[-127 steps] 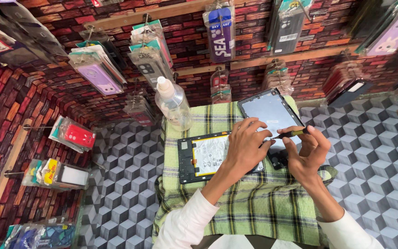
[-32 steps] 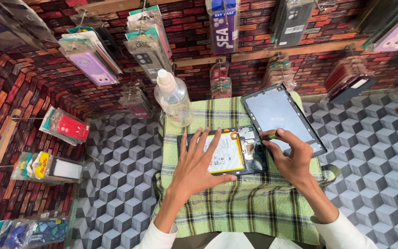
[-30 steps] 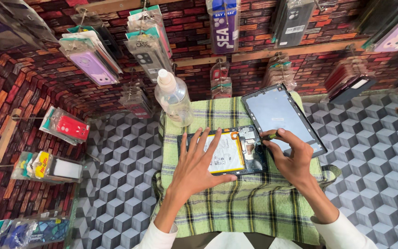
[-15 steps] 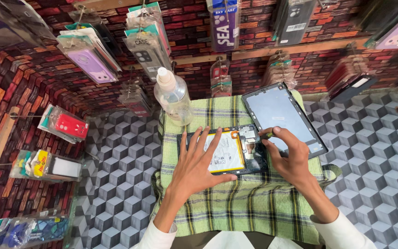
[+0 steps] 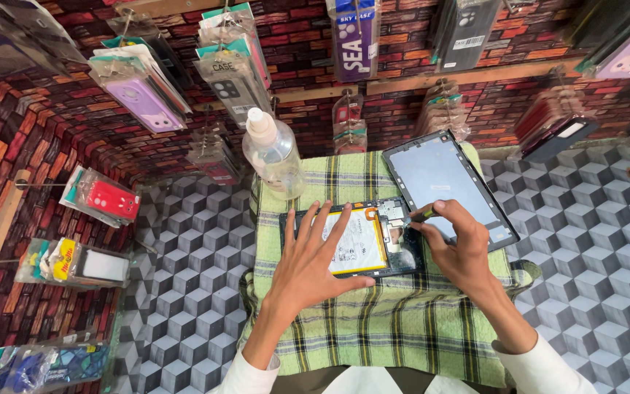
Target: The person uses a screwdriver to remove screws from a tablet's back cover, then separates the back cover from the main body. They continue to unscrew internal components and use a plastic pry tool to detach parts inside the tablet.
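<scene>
An opened tablet body (image 5: 373, 241) with a white and yellow battery lies on a green plaid cloth (image 5: 388, 321). My left hand (image 5: 311, 259) rests flat on its left part, fingers spread, holding it down. My right hand (image 5: 457, 244) pinches a thin tool (image 5: 421, 216) whose tip touches the circuit board at the tablet's right end. The detached screen panel (image 5: 446, 182) lies face up just beyond my right hand, tilted on the cloth.
A clear plastic bottle (image 5: 271, 153) with a white cap stands at the cloth's far left corner. Packaged phone cases (image 5: 147, 95) hang on pegs on the brick-pattern walls. The counter (image 5: 184, 277) has a cube-pattern surface.
Four seconds ago both hands were bunched over the tablet's right side. Since then my left hand has spread flat over the battery and my right hand works the tool at the board.
</scene>
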